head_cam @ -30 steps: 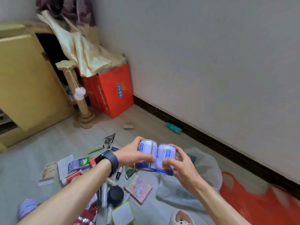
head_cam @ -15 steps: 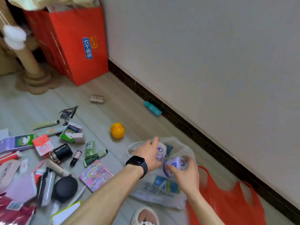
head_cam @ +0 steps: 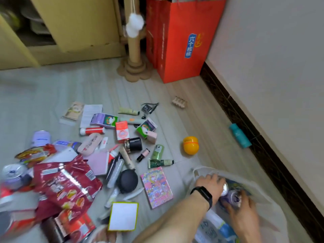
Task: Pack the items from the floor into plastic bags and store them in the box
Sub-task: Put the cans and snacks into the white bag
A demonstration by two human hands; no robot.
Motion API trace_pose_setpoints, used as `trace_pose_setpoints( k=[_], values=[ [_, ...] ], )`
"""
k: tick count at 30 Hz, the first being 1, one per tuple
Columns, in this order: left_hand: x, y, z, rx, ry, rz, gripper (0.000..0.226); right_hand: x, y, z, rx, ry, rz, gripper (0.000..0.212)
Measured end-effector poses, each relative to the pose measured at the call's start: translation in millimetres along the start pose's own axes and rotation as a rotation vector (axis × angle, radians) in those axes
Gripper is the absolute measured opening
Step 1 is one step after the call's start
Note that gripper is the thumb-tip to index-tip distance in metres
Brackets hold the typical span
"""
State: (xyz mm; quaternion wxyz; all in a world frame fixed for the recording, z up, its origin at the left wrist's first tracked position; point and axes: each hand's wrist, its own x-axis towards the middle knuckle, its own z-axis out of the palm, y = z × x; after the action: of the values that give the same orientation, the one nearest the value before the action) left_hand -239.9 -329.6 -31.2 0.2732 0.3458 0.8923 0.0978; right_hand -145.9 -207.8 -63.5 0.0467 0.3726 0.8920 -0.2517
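Observation:
At the lower right a white translucent plastic bag [head_cam: 259,195] lies open on the floor. My left hand [head_cam: 210,185], with a black watch on its wrist, grips one purple-and-white can [head_cam: 225,188] inside the bag's mouth. My right hand [head_cam: 243,213] holds a second can [head_cam: 234,199] right beside it, also in the bag. A heap of loose items spreads over the floor to the left: red snack packets [head_cam: 64,183], tubes, small boxes, a black round case [head_cam: 128,180], a colourful booklet [head_cam: 157,186] and a yellow ball [head_cam: 190,145].
A tall red box [head_cam: 178,50] stands in the corner by the wall, next to a cardboard scratching post [head_cam: 134,50] and a yellow cabinet [head_cam: 73,25]. A teal bottle [head_cam: 239,135] lies along the dark skirting board. Another can [head_cam: 13,173] rests at the far left.
My hands lowered the two cans from chest height down into the white bag. My view swung down and left, so the floor heap and the cabinet now show.

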Motion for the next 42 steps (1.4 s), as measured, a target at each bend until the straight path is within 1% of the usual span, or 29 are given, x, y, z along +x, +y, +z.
trace_pose_setpoints(
  k=[2,4,6,8,10,13,16,18,21,23,27,30,34,37,39,42],
  values=[
    [-8.9,-4.9,-21.7,0.122,-0.074,0.003,0.051,-5.0,-8.2,-11.5,-0.123,-0.055,-0.069,0.080],
    [-23.8,-8.7,-46.1,0.244,-0.138,-0.002,0.049,-14.4,-26.8,-29.4,-0.285,-0.119,-0.168,0.065],
    [-43.4,-15.5,-70.3,0.348,-0.169,0.010,0.042,-28.6,-55.6,-45.4,-0.346,-0.139,-0.302,0.049],
    [-62.9,-28.2,-98.2,0.422,-0.149,0.027,0.035,-43.3,-91.1,-57.5,-0.351,-0.176,-0.423,0.043],
    [-90.1,-50.2,-126.2,0.486,-0.077,0.003,0.036,-60.6,-133.2,-67.4,-0.368,-0.205,-0.533,0.041],
    [-140.1,-85.9,-168.1,0.461,-0.009,-0.085,0.038,-80.0,-196.6,-78.4,-0.305,-0.188,-0.719,0.033],
    [-196.9,-126.4,-195.2,0.427,0.052,-0.179,0.036,-102.4,-256.1,-84.7,-0.337,-0.201,-0.825,0.033],
    [-233.7,-154.0,-207.0,0.333,0.105,-0.245,0.039,-117.5,-289.7,-86.2,-0.354,-0.196,-0.888,0.034],
    [-285.7,-198.4,-214.6,0.222,0.133,-0.359,0.034,-145.1,-334.4,-83.6,-0.342,-0.186,-1.009,0.032],
    [-315.6,-228.1,-211.3,0.165,0.144,-0.422,0.032,-162.6,-357.6,-76.9,-0.341,-0.199,-1.093,0.031],
    [-367.5,-288.2,-189.2,0.033,0.194,-0.544,0.041,-196.8,-392.4,-55.0,-0.375,-0.241,-1.207,0.032],
    [-400.2,-332.5,-159.7,-0.089,0.248,-0.646,0.042,-220.2,-407.7,-27.4,-0.424,-0.294,-1.289,0.034],
    [-424.2,-381.8,-104.6,-0.221,0.359,-0.763,0.044,-240.9,-414.8,19.7,-0.460,-0.406,-1.289,0.041],
    [-430.4,-402.1,-61.0,-0.308,0.396,-0.846,0.054,-251.4,-411.3,63.3,-0.505,-0.492,-1.270,0.039],
    [-430.3,-411.0,-34.6,-0.350,0.383,-0.913,0.063,-257.9,-405.0,95.6,-0.523,-0.547,-1.250,0.039],
    [-427.7,-421.5,-5.0,-0.376,0.306,-0.987,0.080,-271.7,-392.0,141.8,-0.550,-0.578,-1.257,0.049]
  ],
)
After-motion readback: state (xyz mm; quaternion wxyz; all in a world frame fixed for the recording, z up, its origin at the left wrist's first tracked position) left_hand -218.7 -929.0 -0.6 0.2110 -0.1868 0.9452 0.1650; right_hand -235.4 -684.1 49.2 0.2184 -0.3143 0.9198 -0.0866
